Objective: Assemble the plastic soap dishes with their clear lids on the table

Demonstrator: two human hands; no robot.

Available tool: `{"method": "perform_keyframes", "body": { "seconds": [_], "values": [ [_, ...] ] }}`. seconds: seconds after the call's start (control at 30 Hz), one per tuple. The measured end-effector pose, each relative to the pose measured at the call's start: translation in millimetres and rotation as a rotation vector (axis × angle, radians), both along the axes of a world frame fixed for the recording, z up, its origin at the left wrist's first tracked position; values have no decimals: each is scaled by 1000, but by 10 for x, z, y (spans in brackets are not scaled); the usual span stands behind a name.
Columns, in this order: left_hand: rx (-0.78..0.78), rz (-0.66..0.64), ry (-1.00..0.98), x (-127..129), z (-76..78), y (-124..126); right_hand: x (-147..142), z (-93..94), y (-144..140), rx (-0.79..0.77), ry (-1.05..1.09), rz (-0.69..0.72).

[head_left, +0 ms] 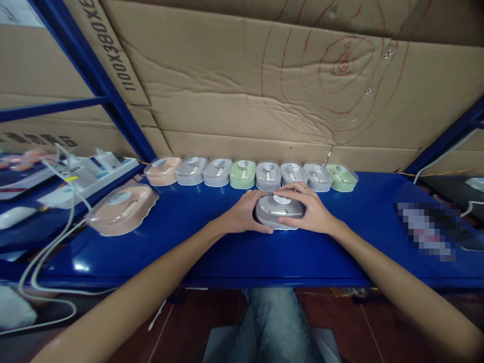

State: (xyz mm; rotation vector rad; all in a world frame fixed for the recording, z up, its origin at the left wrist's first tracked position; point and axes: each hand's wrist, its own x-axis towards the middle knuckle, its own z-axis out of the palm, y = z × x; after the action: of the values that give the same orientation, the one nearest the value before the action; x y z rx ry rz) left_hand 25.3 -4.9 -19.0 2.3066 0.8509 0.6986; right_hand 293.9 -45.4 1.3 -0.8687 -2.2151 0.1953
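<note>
A grey oval lunch box (278, 212) with a clear lid and a round label lies on the blue tabletop (212, 257), in front of a row of similar boxes. My left hand (247, 214) curves around its left side, thumb low at the front. From the right, my right hand (304, 206) wraps the other side, its fingers over the lid's back edge and its thumb on the front. Part of the label is covered by those fingers. Both hands are closed on this one box.
Behind it stand several grey and green boxes, such as a green box (242, 174), and a pink box (163, 170) at the left end. Another pink box (123, 209) sits nearer, at the left. Power strips (102, 174) with white cables (56, 252) crowd the left edge. A blurred-out item (427, 232) lies right.
</note>
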Motion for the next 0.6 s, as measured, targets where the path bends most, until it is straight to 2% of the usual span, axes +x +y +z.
{"method": "perform_keyframes", "body": {
  "seconds": [0.17,0.6],
  "values": [
    [-13,-1,-24,8,13,-16,-24,-121,-17,-5,-7,-19],
    [-47,32,-4,11,8,-30,-54,-178,7,13,-6,-10]
  ]
}}
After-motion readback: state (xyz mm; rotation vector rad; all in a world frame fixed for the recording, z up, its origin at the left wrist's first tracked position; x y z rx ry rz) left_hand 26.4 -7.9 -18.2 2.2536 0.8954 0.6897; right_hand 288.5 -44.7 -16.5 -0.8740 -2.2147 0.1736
